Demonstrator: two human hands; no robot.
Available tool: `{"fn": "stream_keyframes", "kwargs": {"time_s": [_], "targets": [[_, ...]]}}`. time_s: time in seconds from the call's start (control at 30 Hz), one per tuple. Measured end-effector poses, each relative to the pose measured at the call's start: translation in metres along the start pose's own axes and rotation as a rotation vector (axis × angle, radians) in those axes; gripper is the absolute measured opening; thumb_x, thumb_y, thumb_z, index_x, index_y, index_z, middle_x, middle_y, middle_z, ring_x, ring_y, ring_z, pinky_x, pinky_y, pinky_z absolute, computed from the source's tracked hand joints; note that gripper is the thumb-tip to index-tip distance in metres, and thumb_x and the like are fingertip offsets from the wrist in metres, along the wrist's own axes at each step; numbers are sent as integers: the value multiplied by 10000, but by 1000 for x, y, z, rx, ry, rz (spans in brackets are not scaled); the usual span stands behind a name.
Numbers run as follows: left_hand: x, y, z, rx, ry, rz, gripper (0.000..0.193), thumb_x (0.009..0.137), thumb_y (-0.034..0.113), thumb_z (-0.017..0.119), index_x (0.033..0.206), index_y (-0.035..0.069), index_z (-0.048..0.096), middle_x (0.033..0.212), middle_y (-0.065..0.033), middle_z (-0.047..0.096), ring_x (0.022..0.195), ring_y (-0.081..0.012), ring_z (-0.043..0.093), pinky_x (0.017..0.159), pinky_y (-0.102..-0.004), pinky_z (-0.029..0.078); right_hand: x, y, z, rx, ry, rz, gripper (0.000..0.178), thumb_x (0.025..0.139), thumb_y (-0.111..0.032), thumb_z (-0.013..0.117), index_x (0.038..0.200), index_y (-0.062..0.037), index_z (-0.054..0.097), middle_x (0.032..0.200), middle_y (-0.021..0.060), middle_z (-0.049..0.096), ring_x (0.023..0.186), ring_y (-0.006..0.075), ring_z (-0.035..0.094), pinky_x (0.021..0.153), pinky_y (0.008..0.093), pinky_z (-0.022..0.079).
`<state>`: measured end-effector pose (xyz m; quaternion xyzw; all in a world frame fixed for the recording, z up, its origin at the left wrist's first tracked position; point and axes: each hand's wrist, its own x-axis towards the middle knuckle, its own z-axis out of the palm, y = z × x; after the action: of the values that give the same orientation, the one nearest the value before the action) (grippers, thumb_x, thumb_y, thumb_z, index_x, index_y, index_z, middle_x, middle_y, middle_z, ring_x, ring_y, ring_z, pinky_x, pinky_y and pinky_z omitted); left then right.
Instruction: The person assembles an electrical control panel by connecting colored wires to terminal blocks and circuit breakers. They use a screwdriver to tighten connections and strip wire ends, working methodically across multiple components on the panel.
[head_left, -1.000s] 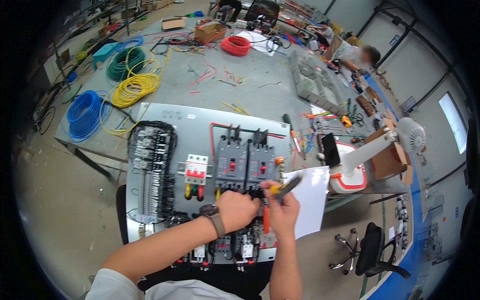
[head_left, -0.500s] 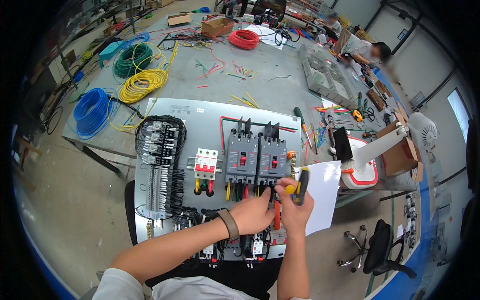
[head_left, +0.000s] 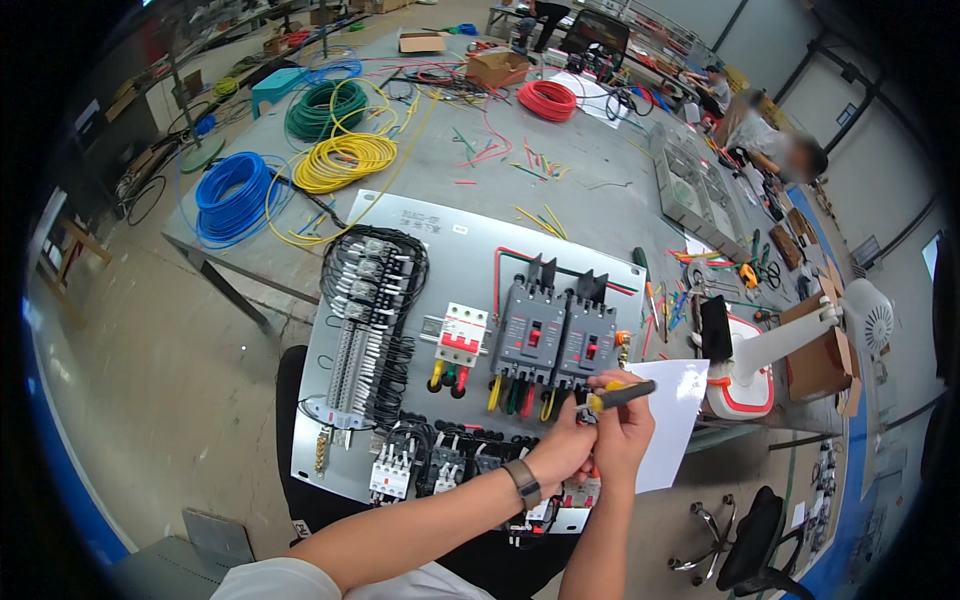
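A grey metal mounting plate (head_left: 400, 215) lies before me, carrying two dark grey moulded-case circuit breakers (head_left: 530, 335) with red toggles. In my right hand (head_left: 628, 440) is a screwdriver (head_left: 625, 394) with a yellow and black handle, tilted to point left; its tip is hard to see. My left hand (head_left: 562, 455), with a dark band at its wrist, is closed beside it, just below the right breaker's lower terminals. Whatever its fingers pinch is hidden. Yellow, green and red wires (head_left: 512, 397) hang from the left breaker. Left of it sits a small white and red breaker (head_left: 462, 335).
Black-wired terminal blocks (head_left: 350, 370) line the plate's left side; contactors (head_left: 392, 472) sit along its near edge. White paper (head_left: 675, 420) and a white fan (head_left: 745, 365) are at right. Wire coils (head_left: 232, 195), a parts tray (head_left: 690, 190) and wire offcuts (head_left: 540, 165) lie on the table beyond.
The screwdriver has swung from nearly upright to nearly level, its handle now toward the right. Both hands have drawn slightly nearer to me on the plate. The whole view has shifted.
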<state>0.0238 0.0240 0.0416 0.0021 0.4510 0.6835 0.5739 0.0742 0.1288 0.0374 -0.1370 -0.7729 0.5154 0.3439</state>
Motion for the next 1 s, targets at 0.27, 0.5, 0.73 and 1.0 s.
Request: {"fn": "stream_keyframes", "kwargs": {"time_s": [0.27, 0.5, 0.73, 1.0], "targets": [[-11, 2, 5, -107, -6, 107, 756, 1016, 120, 562, 1655, 207, 168, 842, 14, 596, 613, -70, 541, 496, -242, 412, -3, -13, -2, -39, -18, 109, 96, 1022, -39, 627, 1063, 33, 674, 1144, 120, 707, 1085, 222, 656, 1002, 361, 493], [-8, -6, 1, -134, 29, 54, 815, 1013, 126, 582, 1690, 201, 134, 866, 11, 611, 616, -81, 559, 493, -248, 423, -5, -3, 0, 2, -70, 168, 185, 1074, -134, 599, 1126, 20, 688, 1167, 110, 707, 1117, 202, 641, 1015, 359, 481], [-4, -13, 2, -188, 30, 107, 784, 1018, 117, 596, 1687, 214, 198, 933, 10, 628, 653, -77, 574, 497, -246, 426, -8, -1, -4, -47, -94, 184, 294, 1134, -219, 510, 1162, 23, 674, 1175, 90, 723, 1049, 150, 642, 965, 321, 507], [-10, -15, 3, -170, 88, 102, 842, 991, 31, 577, 1703, 140, 141, 1267, -94, 583, 889, -120, 647, 650, -294, 555, -26, -1, 1, 71, -16, 189, 251, 1127, -168, 511, 1156, 28, 666, 1183, 112, 673, 1139, 192, 621, 1029, 349, 487]]}}
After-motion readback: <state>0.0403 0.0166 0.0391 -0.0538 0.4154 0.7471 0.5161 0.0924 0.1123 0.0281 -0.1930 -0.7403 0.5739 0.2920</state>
